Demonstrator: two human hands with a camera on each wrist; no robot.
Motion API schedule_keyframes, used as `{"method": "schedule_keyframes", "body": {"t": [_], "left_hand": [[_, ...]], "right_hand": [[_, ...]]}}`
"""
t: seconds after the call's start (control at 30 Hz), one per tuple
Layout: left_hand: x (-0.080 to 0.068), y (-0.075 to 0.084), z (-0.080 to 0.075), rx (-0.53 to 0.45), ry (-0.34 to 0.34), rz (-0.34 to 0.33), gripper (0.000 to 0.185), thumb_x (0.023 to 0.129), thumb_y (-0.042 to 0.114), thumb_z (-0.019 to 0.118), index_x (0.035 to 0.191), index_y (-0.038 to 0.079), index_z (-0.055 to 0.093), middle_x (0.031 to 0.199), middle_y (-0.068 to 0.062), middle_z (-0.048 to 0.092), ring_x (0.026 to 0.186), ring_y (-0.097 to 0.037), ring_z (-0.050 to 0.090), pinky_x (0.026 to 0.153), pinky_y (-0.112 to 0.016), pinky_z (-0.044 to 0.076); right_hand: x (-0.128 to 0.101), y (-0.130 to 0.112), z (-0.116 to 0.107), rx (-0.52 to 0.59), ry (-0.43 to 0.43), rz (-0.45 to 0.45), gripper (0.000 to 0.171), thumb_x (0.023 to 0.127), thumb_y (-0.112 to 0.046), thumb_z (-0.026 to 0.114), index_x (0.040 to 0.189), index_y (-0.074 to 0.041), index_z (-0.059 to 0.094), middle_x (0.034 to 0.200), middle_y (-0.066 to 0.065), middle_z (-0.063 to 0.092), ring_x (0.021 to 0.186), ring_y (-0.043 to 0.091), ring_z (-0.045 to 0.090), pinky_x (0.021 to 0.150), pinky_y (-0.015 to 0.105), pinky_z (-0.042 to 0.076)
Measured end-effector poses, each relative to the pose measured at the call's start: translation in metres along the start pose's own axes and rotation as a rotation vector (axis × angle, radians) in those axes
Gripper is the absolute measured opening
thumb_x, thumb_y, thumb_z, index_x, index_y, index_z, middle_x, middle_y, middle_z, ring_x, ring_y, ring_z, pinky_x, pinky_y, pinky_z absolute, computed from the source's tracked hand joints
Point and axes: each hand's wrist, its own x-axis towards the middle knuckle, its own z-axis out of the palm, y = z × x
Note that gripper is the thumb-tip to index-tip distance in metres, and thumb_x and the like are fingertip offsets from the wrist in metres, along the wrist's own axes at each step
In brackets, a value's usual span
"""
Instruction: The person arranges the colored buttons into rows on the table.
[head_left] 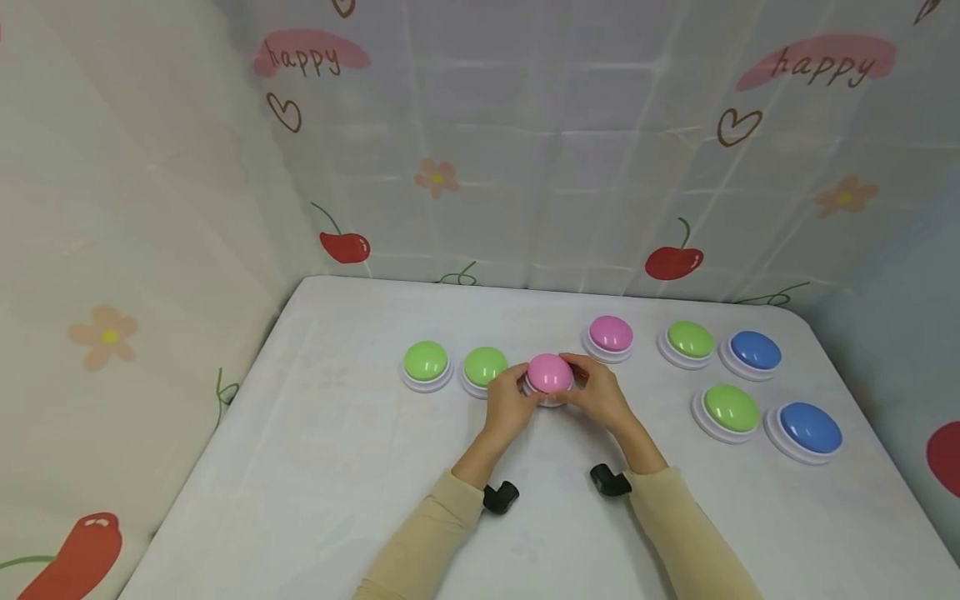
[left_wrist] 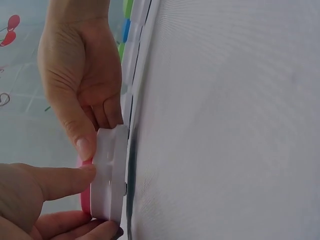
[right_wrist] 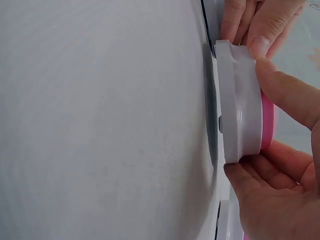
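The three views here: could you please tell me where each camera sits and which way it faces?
Head: above, looking forward and down at the table; both forearms, left hand and right hand hold the pink button.
Left wrist: low along the table, toward both hands.
Right wrist: low, from the opposite side.
Shared: both wrist views show the button's white base edge-on in that grip.

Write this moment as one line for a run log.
left hand: grips pink button | right hand: grips same | place: white table
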Motion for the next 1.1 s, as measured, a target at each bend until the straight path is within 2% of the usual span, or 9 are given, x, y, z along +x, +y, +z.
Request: {"method": "schedule_keyframes", "body": {"t": [0.23, 0.4, 0.67, 0.83, 0.97, 1.1], "left_hand": [[-0.002, -0.001, 0.002, 0.066, 0.028, 0.04, 0.045, 0.074, -0.003, 0.08, 0.116, -0.008, 0.066, 0.112, -0.02, 0.07, 0.1, -0.026, 0.066, 0.089, -0.037, 0.056], [-0.002, -0.003, 0.003, 0.11, 0.034, 0.071, 0.044, 0.074, -0.002, 0.08, 0.115, -0.008, 0.065, 0.113, -0.021, 0.069, 0.105, -0.029, 0.066, 0.094, -0.04, 0.054], [-0.003, -0.001, 0.001, 0.151, 0.018, 0.064, 0.044, 0.079, 0.0, 0.077, 0.119, -0.009, 0.062, 0.12, -0.023, 0.066, 0.116, -0.032, 0.063, 0.101, -0.04, 0.051], [-0.007, 0.007, -0.004, 0.212, 0.031, 0.119, 0.044, 0.078, 0.001, 0.077, 0.118, -0.01, 0.062, 0.118, -0.023, 0.067, 0.115, -0.033, 0.063, 0.1, -0.04, 0.052], [-0.012, 0.019, -0.012, 0.278, -0.01, 0.165, 0.045, 0.08, 0.007, 0.078, 0.119, -0.009, 0.064, 0.114, -0.021, 0.068, 0.11, -0.031, 0.065, 0.096, -0.038, 0.054], [-0.019, 0.037, -0.022, 0.224, -0.131, 0.194, 0.046, 0.082, 0.013, 0.077, 0.122, -0.006, 0.064, 0.118, -0.019, 0.068, 0.112, -0.028, 0.065, 0.095, -0.034, 0.055]], "right_hand": [[0.001, 0.002, 0.004, 0.029, -0.003, 0.027, 0.07, 0.074, -0.001, 0.082, 0.136, 0.008, 0.05, 0.135, 0.028, 0.054, 0.128, 0.04, 0.052, 0.107, 0.046, 0.043], [0.0, 0.005, 0.005, 0.054, 0.003, 0.019, 0.07, 0.074, 0.0, 0.082, 0.136, 0.008, 0.05, 0.136, 0.028, 0.054, 0.129, 0.04, 0.051, 0.109, 0.047, 0.042], [0.002, 0.006, 0.007, 0.045, -0.003, 0.017, 0.07, 0.076, -0.002, 0.081, 0.137, 0.008, 0.049, 0.137, 0.027, 0.053, 0.13, 0.04, 0.05, 0.109, 0.046, 0.042], [0.003, 0.005, 0.008, 0.023, -0.002, 0.029, 0.071, 0.076, -0.001, 0.08, 0.138, 0.008, 0.047, 0.138, 0.028, 0.052, 0.131, 0.04, 0.049, 0.109, 0.046, 0.042], [0.001, 0.002, 0.006, 0.017, 0.004, 0.02, 0.072, 0.076, 0.001, 0.079, 0.139, 0.01, 0.045, 0.139, 0.03, 0.049, 0.132, 0.042, 0.047, 0.11, 0.047, 0.041], [-0.005, -0.002, -0.005, 0.031, 0.038, 0.02, 0.071, 0.079, -0.001, 0.077, 0.141, 0.009, 0.043, 0.143, 0.028, 0.047, 0.135, 0.042, 0.044, 0.112, 0.049, 0.038]]}}
